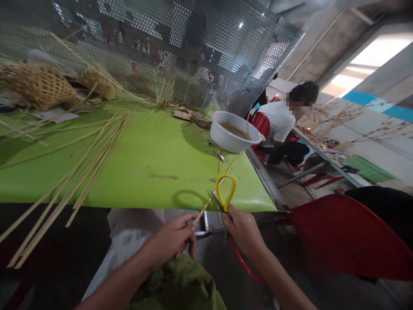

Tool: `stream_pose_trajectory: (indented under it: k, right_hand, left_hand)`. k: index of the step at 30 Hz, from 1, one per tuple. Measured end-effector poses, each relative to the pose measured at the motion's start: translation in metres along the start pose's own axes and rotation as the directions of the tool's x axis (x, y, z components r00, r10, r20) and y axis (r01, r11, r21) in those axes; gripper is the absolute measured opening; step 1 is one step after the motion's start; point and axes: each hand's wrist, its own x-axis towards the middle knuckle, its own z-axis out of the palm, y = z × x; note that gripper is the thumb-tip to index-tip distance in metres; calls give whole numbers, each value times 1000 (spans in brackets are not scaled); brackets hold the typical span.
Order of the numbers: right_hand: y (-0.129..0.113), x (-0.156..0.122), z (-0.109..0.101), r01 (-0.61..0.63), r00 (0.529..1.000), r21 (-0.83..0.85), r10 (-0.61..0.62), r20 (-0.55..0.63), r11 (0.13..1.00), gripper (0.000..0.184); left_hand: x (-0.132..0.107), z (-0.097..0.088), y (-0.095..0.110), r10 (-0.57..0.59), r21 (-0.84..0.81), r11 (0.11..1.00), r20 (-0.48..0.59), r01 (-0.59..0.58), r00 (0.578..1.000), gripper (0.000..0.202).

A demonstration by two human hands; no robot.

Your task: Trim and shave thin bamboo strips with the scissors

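My left hand pinches a thin bamboo strip near its lower end, just off the table's front edge. From there the strip slants up and right over the tabletop. My right hand is closed around a pair of scissors with one yellow and one red handle loop. Their yellow loop stands above the hand, and the red one hangs below it. A dark blade lies close to the strip; whether it touches, I cannot tell.
A green-covered table carries a bundle of bamboo strips, woven baskets and a white basin of brownish liquid. Behind rises a perforated metal screen. To the right are a red chair and a seated person.
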Motion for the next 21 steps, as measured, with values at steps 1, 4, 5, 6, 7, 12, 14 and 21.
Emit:
stream_pose_trajectory:
  k: [1, 4, 5, 6, 7, 12, 14, 21]
  right_hand:
    - [-1, -2, -1, -2, 1000, -12, 2, 7, 1000, 21]
    - [-2, -8, -4, 13, 1000, -23, -12, 29, 1000, 20]
    - [-2, -10, -5, 26, 999, -9, -25, 43, 1000, 20]
    - [-1, -10, -7, 36, 998, 6, -36, 59, 999, 19]
    - [0, -10, -9, 42, 996, 17, -43, 73, 999, 19]
    - [6, -7, -11, 6, 998, -48, -3, 65, 999, 19]
    - [3, -10, -9, 21, 998, -62, -17, 64, 998, 18]
    - [5, -15, -11, 32, 997, -19, -31, 74, 999, 19]
  left_hand:
    - [2, 0, 2, 13, -13, 1000, 15, -13, 1000, 53]
    - [6, 2, 5, 40, -31, 999, 9, -40, 999, 51]
    - [6, 3, 4, 37, -23, 999, -2, -37, 999, 50]
    - [5, 3, 3, 28, -10, 1000, -17, -28, 999, 50]
    - [4, 4, 2, 16, 6, 1000, -35, -16, 999, 49]
    - [-11, 3, -4, -13, 68, 997, -109, 20, 994, 51]
    - [-17, 2, -4, -15, 77, 997, -124, 25, 992, 51]
    - [-26, -1, -11, -48, 67, 996, -116, 56, 992, 56]
